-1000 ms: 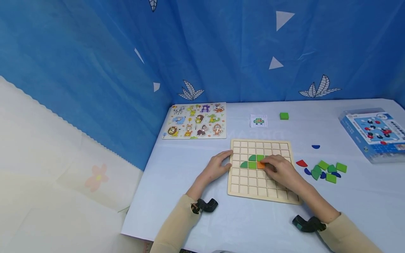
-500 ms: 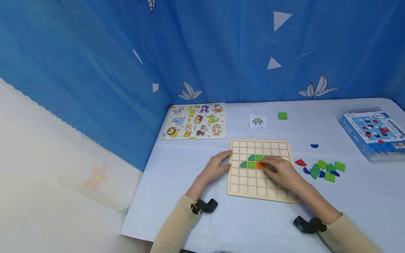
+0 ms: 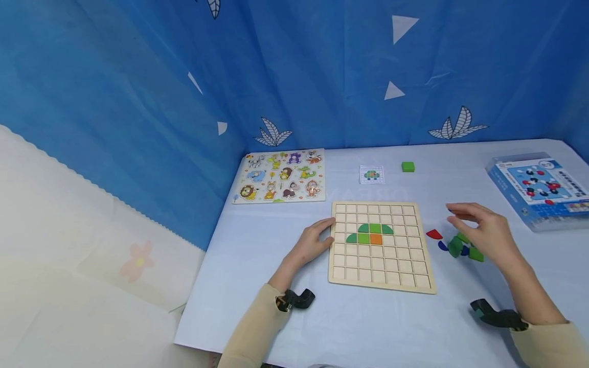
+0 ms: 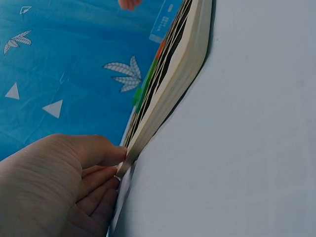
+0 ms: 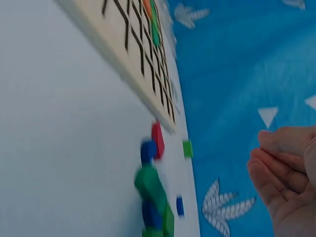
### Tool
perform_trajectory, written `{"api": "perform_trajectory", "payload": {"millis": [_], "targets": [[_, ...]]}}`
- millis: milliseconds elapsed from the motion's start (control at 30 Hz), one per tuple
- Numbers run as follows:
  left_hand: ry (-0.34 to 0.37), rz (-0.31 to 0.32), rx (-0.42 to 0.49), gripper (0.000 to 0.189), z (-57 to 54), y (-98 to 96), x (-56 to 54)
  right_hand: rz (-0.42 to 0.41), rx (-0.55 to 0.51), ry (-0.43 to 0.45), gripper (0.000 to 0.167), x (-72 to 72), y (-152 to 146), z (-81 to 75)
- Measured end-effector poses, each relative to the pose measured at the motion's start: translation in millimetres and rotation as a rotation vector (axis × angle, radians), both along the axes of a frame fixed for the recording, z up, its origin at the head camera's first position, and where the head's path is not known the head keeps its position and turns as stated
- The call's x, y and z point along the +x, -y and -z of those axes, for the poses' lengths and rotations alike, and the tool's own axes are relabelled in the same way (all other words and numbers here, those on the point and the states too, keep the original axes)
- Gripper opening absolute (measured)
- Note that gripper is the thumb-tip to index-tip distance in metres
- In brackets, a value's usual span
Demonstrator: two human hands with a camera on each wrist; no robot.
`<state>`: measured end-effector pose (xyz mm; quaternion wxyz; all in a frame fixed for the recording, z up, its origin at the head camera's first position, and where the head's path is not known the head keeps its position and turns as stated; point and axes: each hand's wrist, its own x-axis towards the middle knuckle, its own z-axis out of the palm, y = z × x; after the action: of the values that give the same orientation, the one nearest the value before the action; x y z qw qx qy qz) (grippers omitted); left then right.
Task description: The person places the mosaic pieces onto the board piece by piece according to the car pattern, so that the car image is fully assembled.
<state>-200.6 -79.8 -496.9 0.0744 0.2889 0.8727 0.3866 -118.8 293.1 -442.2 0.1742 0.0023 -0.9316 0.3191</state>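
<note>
A wooden grid board (image 3: pixel 372 263) lies on the table. In it sit an orange square (image 3: pixel 376 239), light green squares (image 3: pixel 375 228) and dark green quarter-circle pieces (image 3: pixel 387 229). My left hand (image 3: pixel 310 244) touches the board's left edge with thumb and fingertips, as the left wrist view also shows. Over the table to the right of the board is my right hand (image 3: pixel 490 235), its thumb and fingers apart and nothing between them. Beneath it, partly hidden, lie loose pieces: a red piece (image 3: pixel 434 234), dark green (image 3: pixel 455 247) and light green ones (image 3: pixel 476 254), and blue ones (image 3: pixel 443 246).
Behind the board lies a small card (image 3: pixel 371 175) with a gridded picture in green and orange, and a green block (image 3: pixel 408 167). An animal puzzle board (image 3: pixel 280 176) is at back left, a boxed set (image 3: pixel 543 191) at back right. A blue curtain (image 3: pixel 322 76) hangs behind.
My right hand has let go of the orange square and moved right, over the loose pieces. The orange square now lies fully visible in the grid. The left hand stays at the board's edge.
</note>
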Motion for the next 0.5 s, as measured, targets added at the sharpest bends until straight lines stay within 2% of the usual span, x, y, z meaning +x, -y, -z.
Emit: {"api": "perform_trajectory", "payload": {"millis": [100,200,433,500], "targets": [[-0.003,-0.011,-0.015,0.052,-0.2,0.6,0.1,0.03,-0.019,0.064,0.036,5.6,-15.7,-4.1],[0.0,-0.024,-0.022,0.053,-1.1,1.8,0.4,0.033,0.004,0.096,0.034,6.2,-18.2,3.3],[0.008,-0.016,-0.011,0.053,-1.4,0.9,1.1,-0.08,0.03,0.092,0.034,0.5,0.1,23.7],[0.009,-0.009,-0.01,0.053,-1.2,0.3,1.2,-0.101,0.066,0.083,0.036,-0.5,4.1,28.4]]}}
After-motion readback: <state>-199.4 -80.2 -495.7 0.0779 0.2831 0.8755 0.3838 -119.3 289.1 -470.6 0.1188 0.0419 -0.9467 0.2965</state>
